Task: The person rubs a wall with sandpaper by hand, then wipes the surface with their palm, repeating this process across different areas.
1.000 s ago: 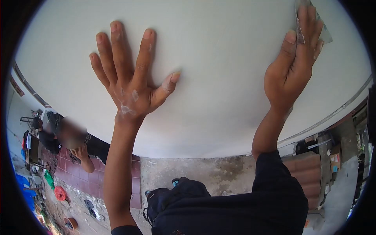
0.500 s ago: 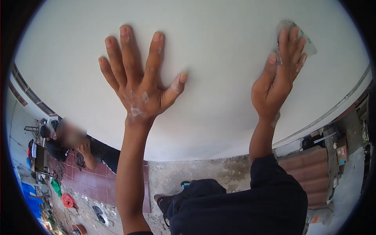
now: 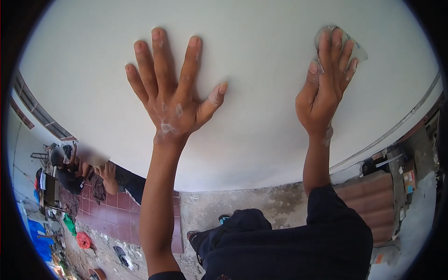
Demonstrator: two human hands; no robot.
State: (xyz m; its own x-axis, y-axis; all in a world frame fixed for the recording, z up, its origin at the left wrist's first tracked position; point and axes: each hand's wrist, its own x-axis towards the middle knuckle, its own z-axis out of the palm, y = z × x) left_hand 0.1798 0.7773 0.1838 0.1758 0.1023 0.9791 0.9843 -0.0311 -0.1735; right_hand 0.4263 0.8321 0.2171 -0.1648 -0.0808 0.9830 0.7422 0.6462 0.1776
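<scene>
Holding a sheet (image 3: 360, 53), right hand (image 3: 322, 95) — left hand (image 3: 173, 106) splayed — sits clear of the wall's (image 3: 261, 116) right edge (image 3: 411, 113).

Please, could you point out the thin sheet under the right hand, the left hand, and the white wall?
Thin sheet (image 3: 359, 52): head view, on its uncovered outer part.
Left hand (image 3: 173, 108): head view, on the back of the hand.
White wall (image 3: 261, 102): head view, on its bare surface.

On the head feed I count two bare hands, one left hand (image 3: 173, 105) and one right hand (image 3: 323, 95), one white wall (image 3: 261, 60), and one thin sheet (image 3: 360, 51). To the left I make out two other people (image 3: 129, 181), one green bundle (image 3: 69, 224) and one red bundle (image 3: 83, 240); to the right, one cardboard box (image 3: 409, 181) and one corrugated panel (image 3: 366, 205).
</scene>
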